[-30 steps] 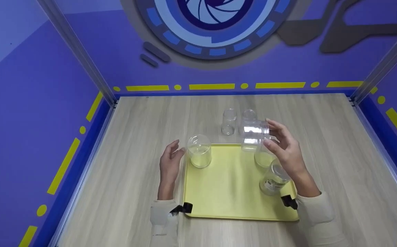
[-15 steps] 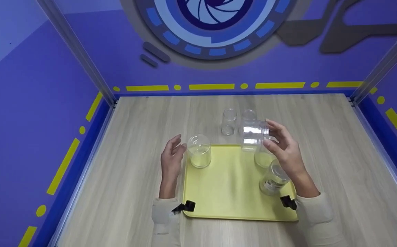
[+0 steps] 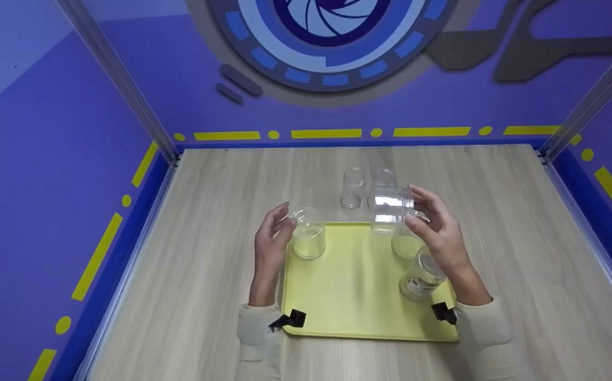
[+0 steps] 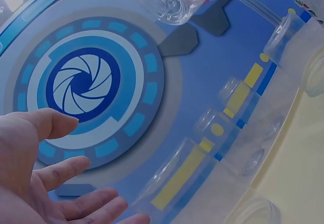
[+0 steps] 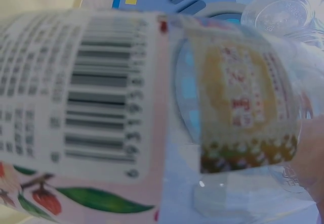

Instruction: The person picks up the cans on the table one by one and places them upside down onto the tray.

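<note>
My right hand (image 3: 443, 233) grips a clear jar (image 3: 387, 211) by one end, raised above the tray's back edge and tipped on its side. My left hand (image 3: 273, 246) is beside another clear jar (image 3: 309, 241) at the tray's back left corner. In the left wrist view, the left fingers (image 4: 93, 204) are spread and hold nothing. Below the right hand, a clear jar (image 3: 406, 246) stands partly hidden on the tray. Close to the right forearm is a jar with a printed label (image 3: 421, 283); its barcode label (image 5: 101, 92) fills much of the right wrist view.
A yellow tray (image 3: 348, 307) lies on the wooden table (image 3: 205, 211). Behind it stand two narrower clear jars (image 3: 352, 190), the right one partly hidden by the raised jar. Blue-purple panels (image 3: 142, 79) enclose the table at the back and sides.
My left hand has moved right and slightly away from me, closer to the jar at the tray's back left. The right hand and its jar have stayed nearly still.
</note>
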Available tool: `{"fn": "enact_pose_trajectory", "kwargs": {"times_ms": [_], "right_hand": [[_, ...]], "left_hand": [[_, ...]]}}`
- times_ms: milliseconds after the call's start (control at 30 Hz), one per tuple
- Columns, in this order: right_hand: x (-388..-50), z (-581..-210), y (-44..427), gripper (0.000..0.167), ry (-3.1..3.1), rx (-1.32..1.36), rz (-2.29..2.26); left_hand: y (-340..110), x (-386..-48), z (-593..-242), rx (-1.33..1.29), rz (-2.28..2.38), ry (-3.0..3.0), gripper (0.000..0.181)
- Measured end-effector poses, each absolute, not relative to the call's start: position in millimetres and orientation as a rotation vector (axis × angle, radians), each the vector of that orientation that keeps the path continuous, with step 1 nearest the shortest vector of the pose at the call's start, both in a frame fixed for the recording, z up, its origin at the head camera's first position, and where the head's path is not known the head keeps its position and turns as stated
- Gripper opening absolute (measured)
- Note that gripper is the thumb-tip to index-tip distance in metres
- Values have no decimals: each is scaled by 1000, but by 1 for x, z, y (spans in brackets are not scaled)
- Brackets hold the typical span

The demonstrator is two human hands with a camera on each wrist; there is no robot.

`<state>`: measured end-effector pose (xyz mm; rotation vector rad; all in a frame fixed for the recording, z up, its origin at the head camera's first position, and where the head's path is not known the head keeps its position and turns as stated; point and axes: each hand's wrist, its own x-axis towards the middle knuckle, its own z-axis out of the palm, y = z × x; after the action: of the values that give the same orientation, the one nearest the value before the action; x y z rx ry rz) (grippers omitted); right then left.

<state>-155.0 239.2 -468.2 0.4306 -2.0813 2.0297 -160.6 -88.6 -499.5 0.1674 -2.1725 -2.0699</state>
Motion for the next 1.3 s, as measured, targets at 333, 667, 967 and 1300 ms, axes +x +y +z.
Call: {"fn": "enact_pose_trajectory", "kwargs": {"times_ms": [333,667,967,1300], "right_hand": [[-155,-466,239,59,-2088,430,2019],[-155,-464,238,59,-2073,452,2031],[-155,-465,237,59,-2049,484,2040],[-152,-466,236,59,-2065,476,2031]], "left_hand": [[-85,-161,-491,182,-2032,-2208,48],[-84,-155,-480,126,-2039,-2198,48],[-80,-153,-471,35,-2047,-2173,47],[-68,-148,-465,-87,-2084,-2146,47]]}}
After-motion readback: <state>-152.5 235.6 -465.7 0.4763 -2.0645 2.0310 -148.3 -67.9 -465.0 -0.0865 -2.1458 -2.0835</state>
